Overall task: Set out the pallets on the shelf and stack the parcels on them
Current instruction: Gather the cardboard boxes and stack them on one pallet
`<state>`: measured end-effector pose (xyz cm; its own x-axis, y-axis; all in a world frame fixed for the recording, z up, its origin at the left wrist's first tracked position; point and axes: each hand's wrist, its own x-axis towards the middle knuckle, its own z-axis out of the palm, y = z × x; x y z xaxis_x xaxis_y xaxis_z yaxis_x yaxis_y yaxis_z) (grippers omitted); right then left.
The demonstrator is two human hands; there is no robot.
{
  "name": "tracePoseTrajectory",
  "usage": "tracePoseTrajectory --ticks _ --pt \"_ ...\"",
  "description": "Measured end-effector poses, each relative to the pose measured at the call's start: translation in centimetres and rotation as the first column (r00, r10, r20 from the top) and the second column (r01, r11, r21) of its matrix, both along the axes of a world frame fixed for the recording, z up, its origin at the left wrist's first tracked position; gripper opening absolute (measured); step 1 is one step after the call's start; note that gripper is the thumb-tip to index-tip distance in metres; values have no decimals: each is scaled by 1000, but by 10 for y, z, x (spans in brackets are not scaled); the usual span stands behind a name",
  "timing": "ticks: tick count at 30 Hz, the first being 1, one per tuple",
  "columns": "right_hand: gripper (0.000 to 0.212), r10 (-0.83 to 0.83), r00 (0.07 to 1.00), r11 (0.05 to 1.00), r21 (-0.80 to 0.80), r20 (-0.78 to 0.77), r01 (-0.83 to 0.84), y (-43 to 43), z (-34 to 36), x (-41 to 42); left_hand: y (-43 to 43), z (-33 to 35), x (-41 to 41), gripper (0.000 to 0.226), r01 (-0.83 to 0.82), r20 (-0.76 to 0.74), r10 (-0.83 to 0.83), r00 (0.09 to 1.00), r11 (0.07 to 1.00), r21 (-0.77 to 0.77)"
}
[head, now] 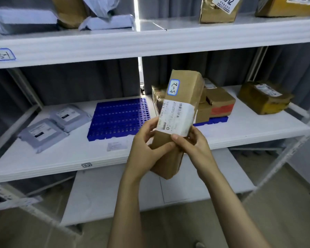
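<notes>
A long brown cardboard parcel (pixel 182 97) with a white shipping label and a blue-edged sticker stands upright in front of the middle shelf (pixel 258 129). My left hand (pixel 147 147) grips its lower left side. From the right, my right hand (pixel 191 142) holds it with the thumb on the label. On the shelf lies a blue perforated pallet (pixel 118 119) with nothing on it. A second blue pallet (pixel 218 120) to its right carries several brown boxes (pixel 220 102), partly hidden behind the held parcel.
Two grey mailer bags (pixel 43 131) lie at the shelf's left. A yellow-brown box (pixel 263 97) sits at its right. The upper shelf (pixel 150 43) holds grey bags and brown boxes. A lower white shelf (pixel 115 190) lies beneath my arms. A loose label (pixel 116 145) lies near the front edge.
</notes>
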<state>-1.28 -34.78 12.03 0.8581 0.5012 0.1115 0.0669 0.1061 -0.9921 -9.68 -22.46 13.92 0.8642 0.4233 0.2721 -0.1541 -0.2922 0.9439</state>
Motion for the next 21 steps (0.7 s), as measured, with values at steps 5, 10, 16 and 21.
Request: tracePoseTrajectory --ticks 5,10,16,21 --pt "39 77 969 993 110 -234 -52 -8 0 5 3 -4 2 50 127 -26 -129 991 988 -88" --pt "31 208 817 928 371 -538 8 -17 -3 15 -7 -8 12 66 99 -134 -118 984 985 -139" --pt "45 159 825 976 213 -543 -49 -12 -15 24 -11 -11 21 90 15 -185 -44 982 987 -157" --pt "39 35 881 998 66 -472 -4 -8 -20 31 -7 -17 27 99 -64 -222 35 974 990 -127"
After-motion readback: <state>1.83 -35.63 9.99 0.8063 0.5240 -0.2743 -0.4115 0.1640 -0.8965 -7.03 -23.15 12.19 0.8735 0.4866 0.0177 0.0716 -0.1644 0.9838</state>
